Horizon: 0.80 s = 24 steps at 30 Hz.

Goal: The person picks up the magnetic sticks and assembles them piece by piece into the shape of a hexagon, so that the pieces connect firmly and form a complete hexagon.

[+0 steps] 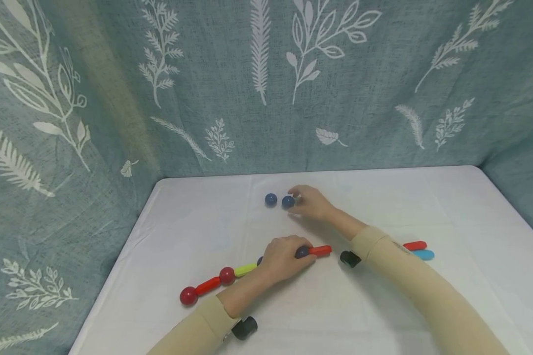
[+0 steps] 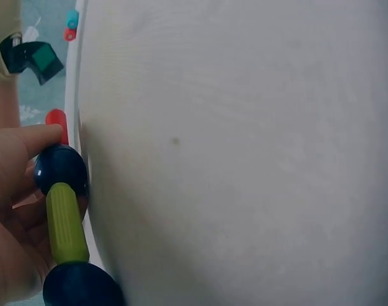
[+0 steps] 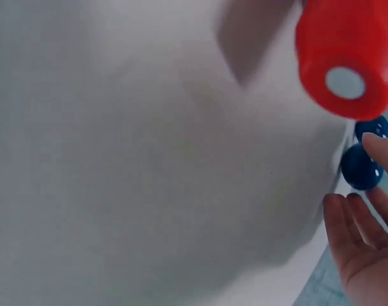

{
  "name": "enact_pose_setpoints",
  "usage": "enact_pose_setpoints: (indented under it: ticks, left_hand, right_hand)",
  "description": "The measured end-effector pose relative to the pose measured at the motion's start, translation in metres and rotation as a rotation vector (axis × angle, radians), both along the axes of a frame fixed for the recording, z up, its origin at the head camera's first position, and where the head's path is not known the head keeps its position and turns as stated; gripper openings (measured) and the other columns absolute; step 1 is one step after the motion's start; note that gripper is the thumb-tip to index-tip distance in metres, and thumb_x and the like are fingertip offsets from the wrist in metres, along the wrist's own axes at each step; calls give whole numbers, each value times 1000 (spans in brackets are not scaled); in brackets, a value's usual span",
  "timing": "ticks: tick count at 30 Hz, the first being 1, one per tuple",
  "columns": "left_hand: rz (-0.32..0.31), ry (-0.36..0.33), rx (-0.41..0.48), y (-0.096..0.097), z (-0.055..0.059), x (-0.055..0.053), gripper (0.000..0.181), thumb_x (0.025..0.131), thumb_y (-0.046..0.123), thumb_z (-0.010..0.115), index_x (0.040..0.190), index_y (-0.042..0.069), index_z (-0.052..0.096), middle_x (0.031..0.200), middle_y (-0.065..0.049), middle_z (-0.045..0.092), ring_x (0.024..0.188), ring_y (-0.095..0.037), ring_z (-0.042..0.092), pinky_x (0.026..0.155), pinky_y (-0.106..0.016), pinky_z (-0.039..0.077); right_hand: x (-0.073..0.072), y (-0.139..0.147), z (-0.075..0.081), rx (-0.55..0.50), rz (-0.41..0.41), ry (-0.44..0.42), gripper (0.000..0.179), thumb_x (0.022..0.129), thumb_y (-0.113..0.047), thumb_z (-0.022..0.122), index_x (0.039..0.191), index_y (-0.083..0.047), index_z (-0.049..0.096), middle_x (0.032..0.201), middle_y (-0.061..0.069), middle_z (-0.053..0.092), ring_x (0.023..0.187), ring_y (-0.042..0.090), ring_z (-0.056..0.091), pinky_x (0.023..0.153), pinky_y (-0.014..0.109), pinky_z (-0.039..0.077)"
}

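In the head view, the left hand (image 1: 286,259) lies over a chain (image 1: 245,269) of balls and rods on the white tabletop (image 1: 195,222), and its fingers grasp the chain near its right end. From left to right the chain shows a dark red ball (image 1: 188,296), a red rod (image 1: 208,285), a second dark red ball (image 1: 227,275) and a yellow-green rod (image 1: 250,268); after the part covered by the hand come a blue ball (image 1: 302,252) and another red rod (image 1: 320,251). The right hand (image 1: 310,202) is farther back, its fingers spread around a loose blue ball (image 1: 287,202); a second loose blue ball (image 1: 271,199) lies just beside, on the left. Near the right sleeve (image 1: 395,259) are a separate red rod (image 1: 415,245) and a light blue rod (image 1: 424,255).

In the left wrist view, the fingers are closed about a blue ball of the chain, between a yellow-green rod and a red one.

In the right wrist view, the fingers are parted, above and below the nearer loose ball; I cannot tell if they touch it. A red rod with a pale round end appears large at the top.
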<state>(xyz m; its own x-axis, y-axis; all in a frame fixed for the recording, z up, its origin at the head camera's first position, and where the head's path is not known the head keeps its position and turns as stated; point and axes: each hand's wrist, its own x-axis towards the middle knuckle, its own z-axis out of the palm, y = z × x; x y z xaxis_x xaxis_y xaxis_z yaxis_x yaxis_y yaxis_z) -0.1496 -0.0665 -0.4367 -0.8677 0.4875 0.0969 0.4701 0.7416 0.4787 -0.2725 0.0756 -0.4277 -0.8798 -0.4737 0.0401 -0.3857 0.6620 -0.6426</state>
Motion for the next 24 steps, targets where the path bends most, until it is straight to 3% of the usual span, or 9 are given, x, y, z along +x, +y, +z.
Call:
enact_pose_setpoints:
  ticks: [5,8,13,20,24]
  left_hand:
    - [-1,-1,9,0,-1,0,20,88,30,73,103,17,72,92,7,70,83,-9,61,75,-27,46]
    - [5,5,11,-1,-1,1,20,88,30,73,102,17,73,91,7,70,82,-9,62,74,-26,47]
    - [24,4,25,1,-2,1,19,88,30,73,101,17,73,89,6,69,77,-9,59,72,-26,46]
    - [41,-3,53,0,-3,2,21,87,31,73,104,17,73,92,5,70,80,-9,60,75,-27,47]
    - [40,-3,52,1,-3,2,22,88,31,73,105,17,73,94,5,70,82,-9,61,77,-27,47]
  right_hand:
    - [-3,-7,-2,111,34,79,49,85,-19,74,128,-4,57,123,16,61,116,31,56,101,43,43]
    - [0,-5,0,99,26,77,42,84,-18,75,121,-3,61,118,15,63,112,31,58,98,42,45]
    - [11,17,1,-47,-26,-64,38,82,-16,77,116,-4,64,113,13,65,105,30,63,83,38,53]
    - [42,63,-3,-154,-49,-227,47,86,-23,74,131,-15,61,126,11,61,114,32,59,93,46,48]
    - [60,88,-5,-192,-42,-278,45,88,-26,72,130,-12,62,130,11,60,117,34,57,96,51,45]
